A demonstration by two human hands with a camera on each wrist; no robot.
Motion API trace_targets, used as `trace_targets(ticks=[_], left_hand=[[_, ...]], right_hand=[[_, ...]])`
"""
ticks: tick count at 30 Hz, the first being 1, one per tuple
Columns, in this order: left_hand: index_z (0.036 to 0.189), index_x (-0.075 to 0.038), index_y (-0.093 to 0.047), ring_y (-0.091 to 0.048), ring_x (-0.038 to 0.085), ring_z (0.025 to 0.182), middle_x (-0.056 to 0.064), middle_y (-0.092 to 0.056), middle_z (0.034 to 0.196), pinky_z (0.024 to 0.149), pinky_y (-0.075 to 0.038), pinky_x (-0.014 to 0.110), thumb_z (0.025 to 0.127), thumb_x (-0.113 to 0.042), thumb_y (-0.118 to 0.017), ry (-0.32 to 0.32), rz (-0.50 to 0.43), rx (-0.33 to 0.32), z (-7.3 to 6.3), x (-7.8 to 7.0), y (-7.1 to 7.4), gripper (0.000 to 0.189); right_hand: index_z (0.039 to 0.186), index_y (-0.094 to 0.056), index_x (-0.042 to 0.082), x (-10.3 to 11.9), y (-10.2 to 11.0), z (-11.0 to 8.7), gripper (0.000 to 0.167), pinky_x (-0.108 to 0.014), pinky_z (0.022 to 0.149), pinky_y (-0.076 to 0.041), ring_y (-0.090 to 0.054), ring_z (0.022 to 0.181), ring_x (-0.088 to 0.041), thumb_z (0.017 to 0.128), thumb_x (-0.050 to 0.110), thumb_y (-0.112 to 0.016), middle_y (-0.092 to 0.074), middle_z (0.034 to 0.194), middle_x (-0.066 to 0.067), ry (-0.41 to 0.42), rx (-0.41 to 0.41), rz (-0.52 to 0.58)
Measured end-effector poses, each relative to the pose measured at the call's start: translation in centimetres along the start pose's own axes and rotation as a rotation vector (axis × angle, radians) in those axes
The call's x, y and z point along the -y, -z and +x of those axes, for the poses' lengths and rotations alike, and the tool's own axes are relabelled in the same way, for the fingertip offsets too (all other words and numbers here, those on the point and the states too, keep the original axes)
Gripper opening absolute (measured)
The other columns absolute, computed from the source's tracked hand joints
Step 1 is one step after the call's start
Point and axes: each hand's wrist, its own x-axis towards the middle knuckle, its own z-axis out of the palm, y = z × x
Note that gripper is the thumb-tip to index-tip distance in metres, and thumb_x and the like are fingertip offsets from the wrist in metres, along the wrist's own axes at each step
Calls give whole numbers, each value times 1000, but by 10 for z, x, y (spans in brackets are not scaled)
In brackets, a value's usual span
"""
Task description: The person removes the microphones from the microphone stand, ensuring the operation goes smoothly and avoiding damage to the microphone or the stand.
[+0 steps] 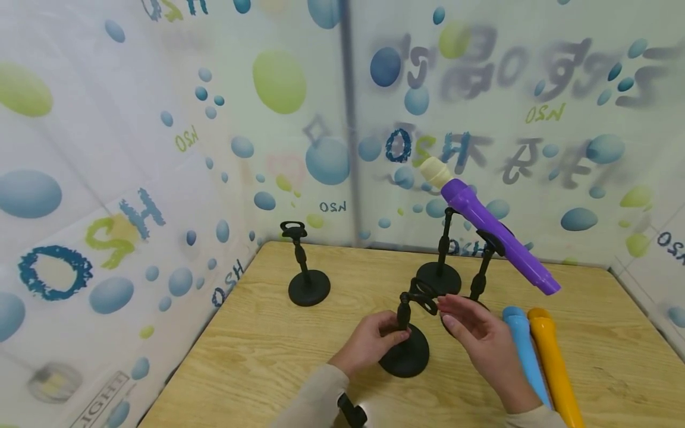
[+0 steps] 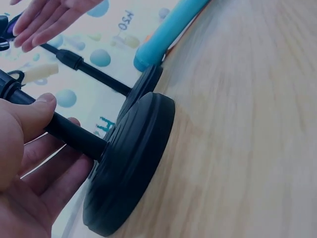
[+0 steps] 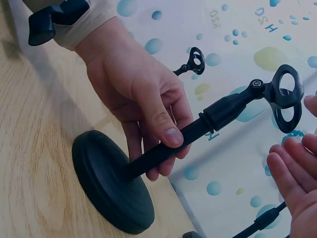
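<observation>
My left hand (image 1: 371, 342) grips the pole of a black desktop microphone stand (image 1: 405, 359), thumb on one side and fingers on the other. Its round base (image 2: 131, 168) is down at the wooden table. At the top, the oval clip (image 3: 287, 96) holds no microphone and tips toward my right hand (image 1: 484, 342). That hand is beside the clip, its fingers extended and nothing held in them. Behind it, a purple toy microphone (image 1: 487, 223) with a cream tip lies slanted in the clip of another stand (image 1: 478, 279).
A third stand (image 1: 439, 276) is at the back, and a fourth with a bare clip (image 1: 309, 288) stands at the back left. Blue (image 1: 527, 351) and orange (image 1: 556, 368) microphones lie side by side at the right. Patterned sheets (image 1: 299, 119) wall in the table.
</observation>
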Motion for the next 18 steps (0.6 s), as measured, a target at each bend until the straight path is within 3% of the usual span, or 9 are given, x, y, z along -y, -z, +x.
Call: trace_targets(ticks=[6,10,18], left_hand=[[117,-9,-78,-76,10,106,1,-82,113,96,-58,24,103,-22,-77,8,10,-40,2,4,7,19],[119,-5,-77,-76,12,104,5,-82,115,95,-59,24,103,-20,-76,-2,20,-58,3,6,12,22],[120,-8,-77,-75,14,104,3,-82,114,96,-60,31,104,-23,-75,28,71,-113,7,11,27,22]], right_hand=[[140,-66,0,-1,-5,1,35,-15,92,-59,-73,112,1,106,7,-69,-76,132,-10,-23,36,6],[138,-69,2,-2,-10,1,34,-15,90,-59,-72,110,2,104,7,-71,-76,131,-16,-25,46,13],[134,-69,-3,-7,-20,4,33,-15,91,-60,-72,110,5,102,-2,-71,-78,127,-1,39,78,61]])
